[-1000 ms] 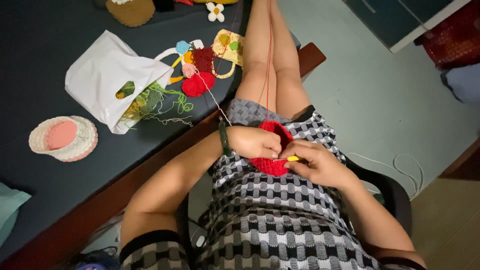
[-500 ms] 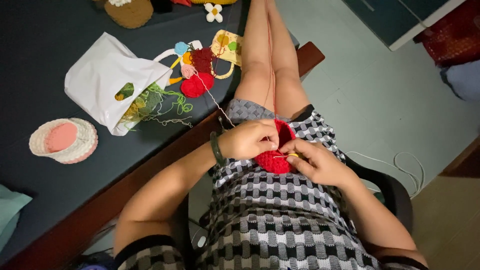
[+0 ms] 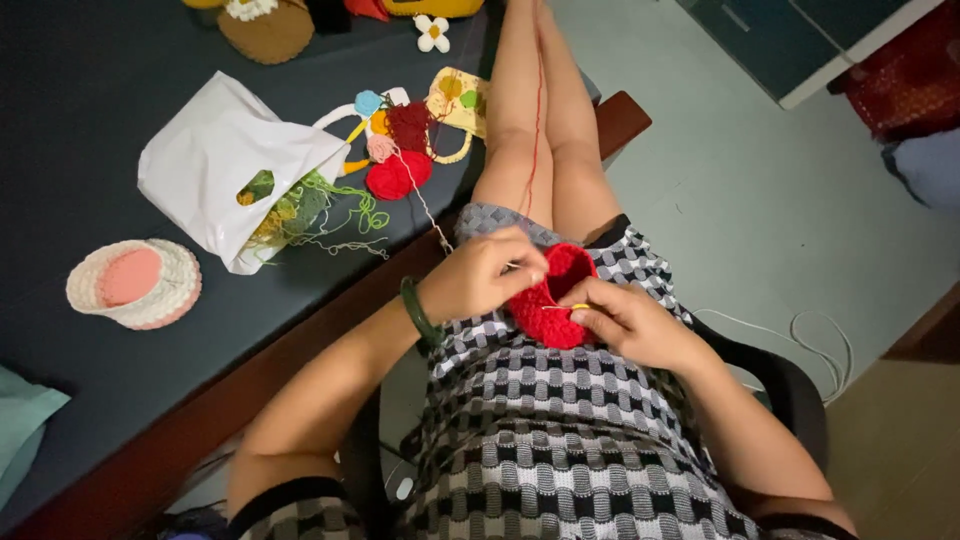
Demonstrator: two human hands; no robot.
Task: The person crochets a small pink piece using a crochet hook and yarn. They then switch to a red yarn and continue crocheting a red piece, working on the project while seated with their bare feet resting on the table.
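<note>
A pink-and-cream crocheted dish (image 3: 133, 284) and a white plastic bag (image 3: 222, 165) spilling green yarn are seen on the dark worktop (image 3: 80, 120), with small crocheted pieces (image 3: 400, 150) just beyond. Over the lap, the red crochet piece (image 3: 548, 295) is pinched by the left hand (image 3: 485, 275). A yellow-handled crochet hook (image 3: 566, 307) is gripped by the right hand (image 3: 630, 325), against the piece.
</note>
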